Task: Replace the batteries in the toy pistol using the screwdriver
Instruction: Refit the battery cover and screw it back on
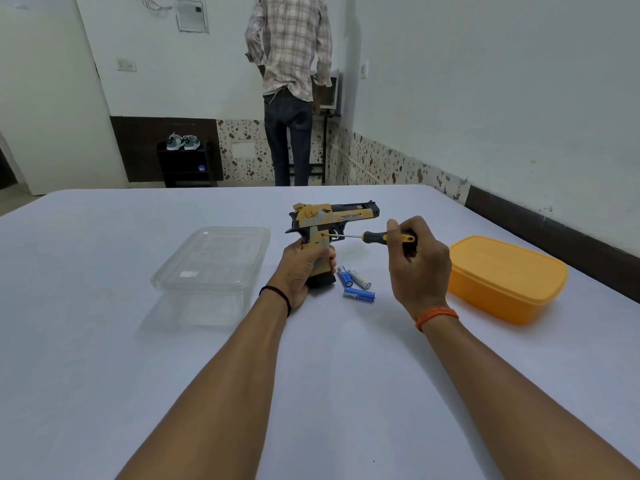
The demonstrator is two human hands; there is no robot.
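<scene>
Batteries (pixel 356 284) lie right of the pistol (pixel 329 230).

A: Left hand (pixel 300 271)?
B: Forearm stretched forward, fingers wrapped round something, black band on wrist.
A: Right hand (pixel 414 261)?
B: Raised, fingers curled gripping, thumb up, orange band on wrist.

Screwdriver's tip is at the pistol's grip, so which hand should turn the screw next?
Right. The right hand already grips the screwdriver, its tip at the pistol grip; the left hand is busy holding the pistol upright.
</scene>
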